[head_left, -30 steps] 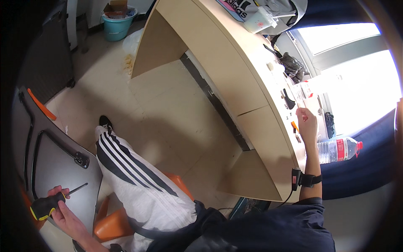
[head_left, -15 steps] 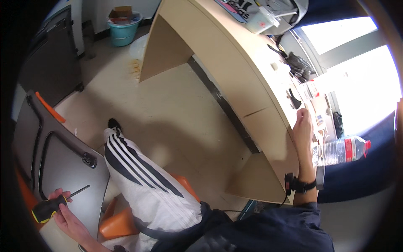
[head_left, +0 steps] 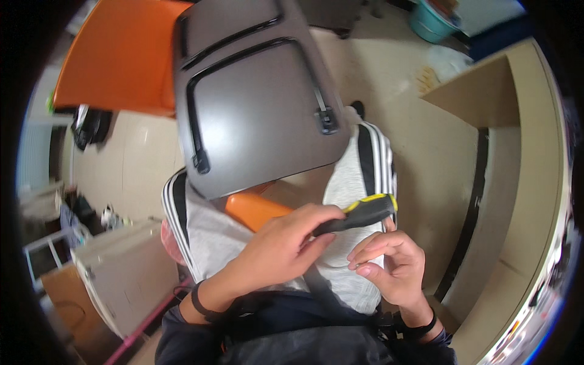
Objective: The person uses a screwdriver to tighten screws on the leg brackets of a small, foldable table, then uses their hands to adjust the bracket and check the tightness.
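1. Closest in, my left hand (head_left: 277, 249) was closed around the black-and-yellow screwdriver handle (head_left: 359, 214), over my lap. My right hand (head_left: 392, 261) sat just beside it, fingers curled and pinched together; whether it held anything small I could not tell.
2. The grey panel (head_left: 255, 97) leaned on my knees, and I judged it could slide off if a leg shifted.
3. The tool's tip was hidden, so a slip might jab my thigh.
4. Farther off, a teal bin (head_left: 433, 21) stood on the floor beyond the beige desk (head_left: 535, 152); I saw no labels.
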The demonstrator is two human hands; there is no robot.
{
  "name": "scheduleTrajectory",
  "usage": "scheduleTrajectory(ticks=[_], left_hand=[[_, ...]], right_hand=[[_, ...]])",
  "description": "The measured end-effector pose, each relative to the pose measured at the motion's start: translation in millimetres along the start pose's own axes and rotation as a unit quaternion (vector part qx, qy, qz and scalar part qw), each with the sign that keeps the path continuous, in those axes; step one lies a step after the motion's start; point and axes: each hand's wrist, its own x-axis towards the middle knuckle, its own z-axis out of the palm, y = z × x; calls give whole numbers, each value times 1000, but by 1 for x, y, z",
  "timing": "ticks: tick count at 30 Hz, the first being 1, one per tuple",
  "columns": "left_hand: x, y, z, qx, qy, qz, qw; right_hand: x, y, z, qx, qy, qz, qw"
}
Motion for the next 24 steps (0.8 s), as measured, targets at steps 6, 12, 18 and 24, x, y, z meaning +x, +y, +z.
scheduleTrajectory(ticks=[6, 12, 18, 24], left_hand=[[-27, -12, 19, -3, 67, 65, 996], [-25, -13, 28, -33, 85, 79, 993], [-25, -14, 30, -104, 110, 98, 984], [-25, -16, 29, -110, 110, 100, 983]], right_hand=[[9, 7, 33, 293, 154, 130, 935], [-2, 9, 27, 235, 139, 111, 956], [-2, 8, 29, 279, 117, 119, 946], [-4, 13, 32, 262, 115, 165, 944]])
